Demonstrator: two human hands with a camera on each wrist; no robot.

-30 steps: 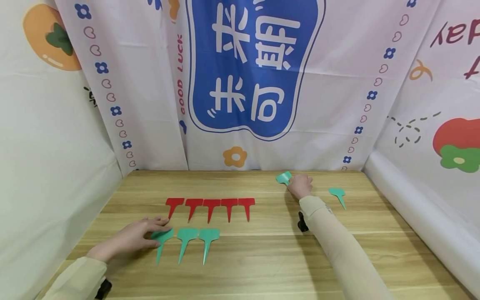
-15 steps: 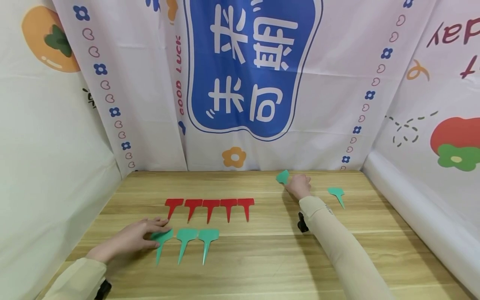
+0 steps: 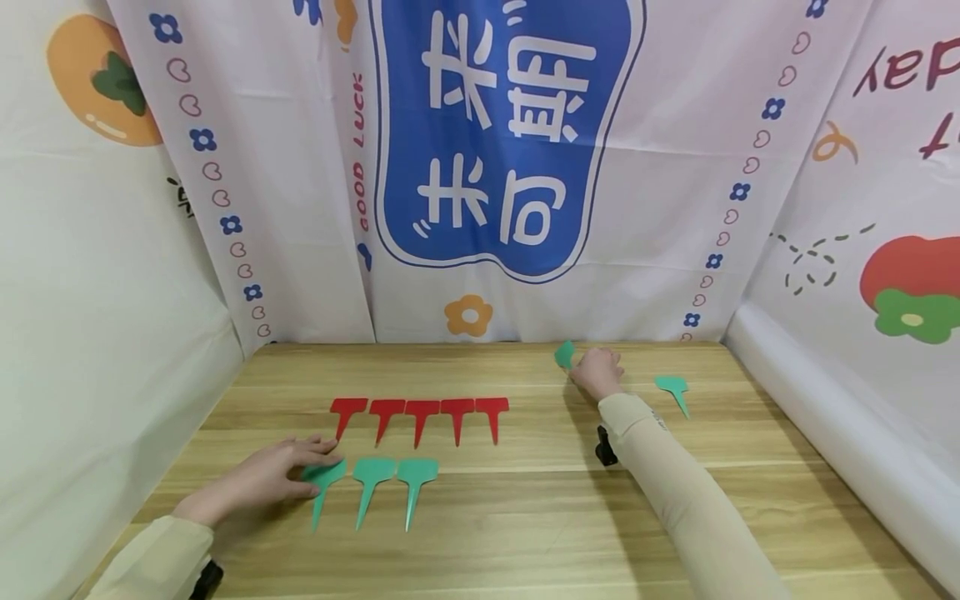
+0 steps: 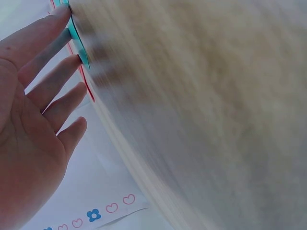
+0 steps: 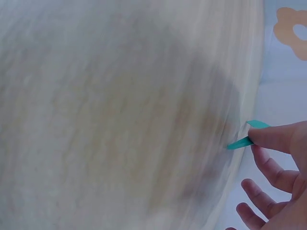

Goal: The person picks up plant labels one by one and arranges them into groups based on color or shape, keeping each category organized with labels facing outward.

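Note:
Near the table's back edge my right hand [image 3: 598, 372] pinches a teal T-shaped plant label [image 3: 565, 354] between thumb and index finger. In the right wrist view that label [image 5: 240, 143] pokes out on both sides of the thumb tip, and the other fingers are loosely bent. My left hand [image 3: 273, 471], fingers extended, touches the head of the leftmost teal label [image 3: 327, 473] in the front row. Two more teal labels, a middle one [image 3: 374, 472] and a right one [image 3: 417, 472], lie beside it, stems toward me. Another teal label [image 3: 672, 385] lies right of my right hand.
Behind the teal row, several red plant labels [image 3: 422, 407] lie side by side on the wooden table [image 3: 525, 533]. A printed white cloth [image 3: 645, 308] hangs along the back edge, and white cloth walls stand left and right.
The label in my right hand has turned, so its head looks narrower and more upright. My right hand stays near the same spot; my left hand has not moved.

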